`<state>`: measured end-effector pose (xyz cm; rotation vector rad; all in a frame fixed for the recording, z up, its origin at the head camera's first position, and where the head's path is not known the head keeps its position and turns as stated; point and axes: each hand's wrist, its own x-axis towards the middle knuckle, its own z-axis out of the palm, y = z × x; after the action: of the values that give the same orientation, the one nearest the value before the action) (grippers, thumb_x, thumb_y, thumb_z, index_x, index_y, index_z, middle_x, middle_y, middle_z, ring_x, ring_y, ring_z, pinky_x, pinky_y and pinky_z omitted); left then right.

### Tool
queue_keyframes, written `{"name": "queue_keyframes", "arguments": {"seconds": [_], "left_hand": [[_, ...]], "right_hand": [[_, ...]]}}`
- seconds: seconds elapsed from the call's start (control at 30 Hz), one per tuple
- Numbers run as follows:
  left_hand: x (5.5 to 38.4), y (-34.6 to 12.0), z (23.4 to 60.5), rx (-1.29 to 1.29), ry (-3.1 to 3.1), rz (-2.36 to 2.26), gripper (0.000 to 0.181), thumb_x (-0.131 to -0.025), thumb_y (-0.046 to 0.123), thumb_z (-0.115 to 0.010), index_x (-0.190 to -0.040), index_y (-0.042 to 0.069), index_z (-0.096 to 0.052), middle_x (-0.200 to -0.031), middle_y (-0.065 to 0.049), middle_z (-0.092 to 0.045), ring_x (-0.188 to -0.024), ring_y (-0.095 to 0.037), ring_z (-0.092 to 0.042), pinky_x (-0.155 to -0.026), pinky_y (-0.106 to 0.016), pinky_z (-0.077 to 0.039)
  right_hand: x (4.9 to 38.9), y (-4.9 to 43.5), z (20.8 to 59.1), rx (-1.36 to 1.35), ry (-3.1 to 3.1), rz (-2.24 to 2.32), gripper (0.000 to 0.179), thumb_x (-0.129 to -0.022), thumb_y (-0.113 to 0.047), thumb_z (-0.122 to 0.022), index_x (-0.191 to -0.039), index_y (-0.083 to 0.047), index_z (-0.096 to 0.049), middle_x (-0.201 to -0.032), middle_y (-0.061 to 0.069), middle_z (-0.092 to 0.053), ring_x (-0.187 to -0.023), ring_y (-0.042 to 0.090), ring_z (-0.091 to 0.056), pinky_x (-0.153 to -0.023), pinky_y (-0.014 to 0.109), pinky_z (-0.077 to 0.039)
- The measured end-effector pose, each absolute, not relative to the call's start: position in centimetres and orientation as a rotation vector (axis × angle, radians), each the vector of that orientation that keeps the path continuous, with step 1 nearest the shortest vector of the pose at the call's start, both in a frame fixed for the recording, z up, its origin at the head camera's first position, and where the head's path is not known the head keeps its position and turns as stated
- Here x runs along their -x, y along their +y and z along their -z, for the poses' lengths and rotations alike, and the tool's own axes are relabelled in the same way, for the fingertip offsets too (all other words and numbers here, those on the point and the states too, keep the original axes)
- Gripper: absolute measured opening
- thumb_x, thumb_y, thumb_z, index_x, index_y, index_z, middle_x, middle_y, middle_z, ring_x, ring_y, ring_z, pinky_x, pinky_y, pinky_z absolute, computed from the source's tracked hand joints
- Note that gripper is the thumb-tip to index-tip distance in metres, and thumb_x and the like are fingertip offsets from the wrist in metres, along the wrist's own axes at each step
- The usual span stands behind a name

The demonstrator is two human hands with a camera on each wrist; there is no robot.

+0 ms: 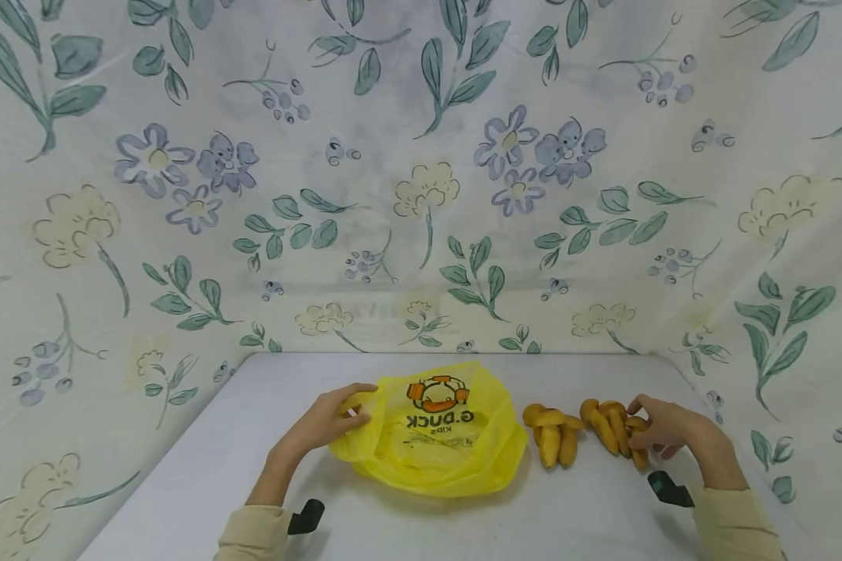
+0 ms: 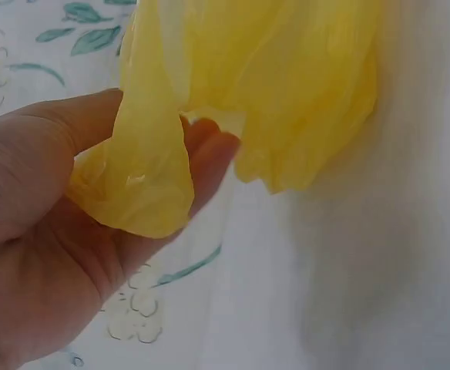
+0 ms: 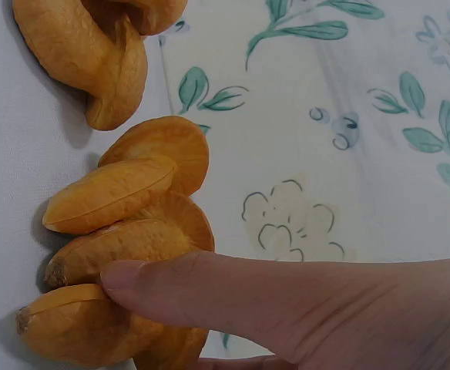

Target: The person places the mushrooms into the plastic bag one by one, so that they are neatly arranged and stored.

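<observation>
On white counter [image 1: 182, 475], before floral cloth [image 1: 428, 187]: at nine o'clock of yellow bag [image 1: 435, 460], holding its edge, probably slippery, with half-closed left hand [image 1: 326, 422]; at three o'clock, gripping mushrooms [image 1: 614, 427] with curled right hand [image 1: 670, 427], seemingly light, best taken by stems.

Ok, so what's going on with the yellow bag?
A person's left hand holds one edge of a yellow bag on the white table. Their right hand touches the rightmost cluster of brownish-orange mushrooms; whether it grips them is hard to tell. Another cluster lies between that one and the bag. Both are outside the bag.
</observation>
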<state>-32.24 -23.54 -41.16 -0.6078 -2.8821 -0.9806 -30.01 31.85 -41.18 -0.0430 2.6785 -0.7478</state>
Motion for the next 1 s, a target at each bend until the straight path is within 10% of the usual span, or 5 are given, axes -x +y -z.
{"name": "queue_keyframes", "arguments": {"seconds": [0.33,1.0], "left_hand": [[32.4,-23.8,42.5,0.539,-2.809,1.295,0.035,-0.096,0.017,-0.063,-0.130,0.017,-0.061,-0.143,-0.012,-0.054,-0.133,-0.034,-0.047,-0.111,-0.058,-0.034],[32.5,-23.0,44.1,0.295,-2.742,1.411,0.035,-0.095,0.017,-0.063,-0.130,0.021,-0.061,-0.145,-0.012,-0.052,-0.101,-0.021,-0.055,-0.082,-0.025,-0.048]], "right_hand": [[29.7,31.8,41.1,0.059,2.699,0.762,0.054,-0.086,-0.018,-0.074,-0.126,0.003,-0.044,-0.099,0.014,-0.064,-0.078,0.019,-0.064,-0.075,0.038,-0.058],[30.3,32.1,41.7,0.049,2.685,0.850,0.045,-0.088,-0.009,-0.069,-0.124,0.004,-0.045,-0.095,0.014,-0.064,-0.075,0.018,-0.064,-0.072,0.036,-0.058]]}}
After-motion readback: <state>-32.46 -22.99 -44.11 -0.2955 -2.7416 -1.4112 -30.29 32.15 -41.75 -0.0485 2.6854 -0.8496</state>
